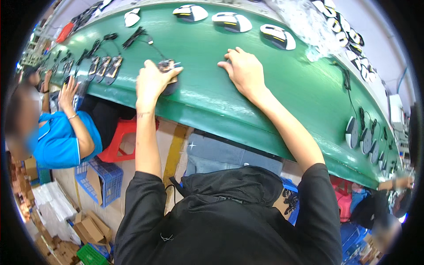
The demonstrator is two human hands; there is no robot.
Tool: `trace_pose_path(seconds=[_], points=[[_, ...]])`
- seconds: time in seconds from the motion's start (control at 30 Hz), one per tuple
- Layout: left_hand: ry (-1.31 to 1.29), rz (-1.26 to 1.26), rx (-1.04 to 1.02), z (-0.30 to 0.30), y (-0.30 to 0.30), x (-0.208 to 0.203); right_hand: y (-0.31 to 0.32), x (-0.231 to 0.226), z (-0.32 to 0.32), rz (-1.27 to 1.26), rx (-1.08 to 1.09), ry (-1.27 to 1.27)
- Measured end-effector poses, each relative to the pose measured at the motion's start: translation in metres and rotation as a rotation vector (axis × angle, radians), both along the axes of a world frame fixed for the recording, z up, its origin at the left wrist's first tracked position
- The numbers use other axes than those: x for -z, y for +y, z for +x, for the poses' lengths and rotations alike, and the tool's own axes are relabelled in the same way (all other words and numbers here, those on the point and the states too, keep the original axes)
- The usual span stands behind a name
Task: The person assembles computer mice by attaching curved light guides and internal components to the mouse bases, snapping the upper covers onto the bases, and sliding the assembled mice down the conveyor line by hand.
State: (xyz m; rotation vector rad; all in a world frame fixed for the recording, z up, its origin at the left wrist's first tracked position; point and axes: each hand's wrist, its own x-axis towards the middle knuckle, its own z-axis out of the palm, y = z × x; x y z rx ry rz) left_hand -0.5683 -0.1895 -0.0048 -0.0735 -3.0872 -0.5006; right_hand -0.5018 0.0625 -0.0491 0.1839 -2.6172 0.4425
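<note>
The table (pixel 229 101) is glossy green. The mouse shells (pixel 232 21) at its far edge are white with black and a yellow stripe, and the cables (pixel 134 37) are black. The left hand (pixel 152 81) covers a dark mouse (pixel 170 84). The person's sleeves (pixel 137 212) are black. A neighbour's shirt (pixel 59 141) is bright blue, the stool (pixel 119 143) red, the crate (pixel 104 179) blue

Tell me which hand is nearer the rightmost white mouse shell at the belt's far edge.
Right. The right hand lies flat on the green belt just below that shell; the left hand holds a dark mouse base further left.
</note>
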Motion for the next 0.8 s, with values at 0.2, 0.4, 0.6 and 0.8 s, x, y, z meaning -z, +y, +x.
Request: trace_pose_path(seconds=[0.2,0.4,0.6,0.8], points=[[-0.413,1.310,0.058,0.026,0.006,0.005,-0.002,-0.027,-0.014,-0.188,-0.080,0.012],[-0.481,1.696,0.088,0.101,0.027,0.008,0.039,-0.035,0.007,-0.141,-0.039,-0.198],[-0.716,2.142,0.070,0.124,0.025,0.000,0.046,-0.053,0.009,-0.294,-0.002,-0.328],[-0.449,2.080,0.032,0.140,0.044,-0.001,0.008,-0.093,0.085,-1.110,0.097,-0.519]])
